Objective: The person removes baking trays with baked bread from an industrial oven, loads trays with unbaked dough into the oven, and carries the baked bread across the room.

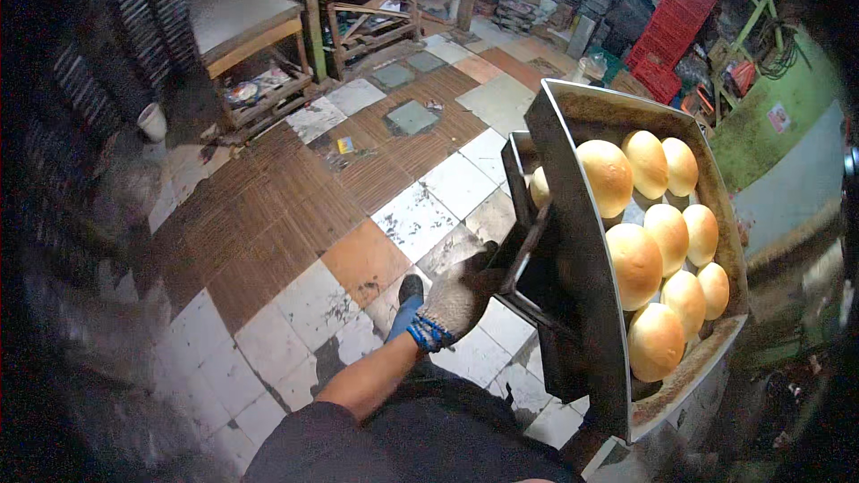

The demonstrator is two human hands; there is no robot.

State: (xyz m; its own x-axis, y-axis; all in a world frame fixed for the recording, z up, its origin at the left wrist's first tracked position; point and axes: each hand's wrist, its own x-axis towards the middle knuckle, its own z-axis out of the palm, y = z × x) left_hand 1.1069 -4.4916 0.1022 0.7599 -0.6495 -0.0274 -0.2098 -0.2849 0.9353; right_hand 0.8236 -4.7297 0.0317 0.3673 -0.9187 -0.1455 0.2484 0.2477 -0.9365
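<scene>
My left hand (461, 297), in a pale knit glove with a blue cuff, grips the left edge of a dark baking tray (528, 264). Part of its fingers is hidden against that edge. Above and to the right, a deep metal baking tray (586, 241) tilts on its side, and several round golden buns (665, 241) sit inside it. Between the trays, another bun (539, 186) shows in part in a further tray (514, 170). My right hand is not in view; the trays cover the area to the right.
Wooden worktables (255, 36) stand at the far left, a white bucket (153, 122) beside them. Red plastic crates (671, 27) lean at the back right near a green wall (761, 148). The floor is patchwork tile (367, 264), with a small yellow packet (345, 145) on it.
</scene>
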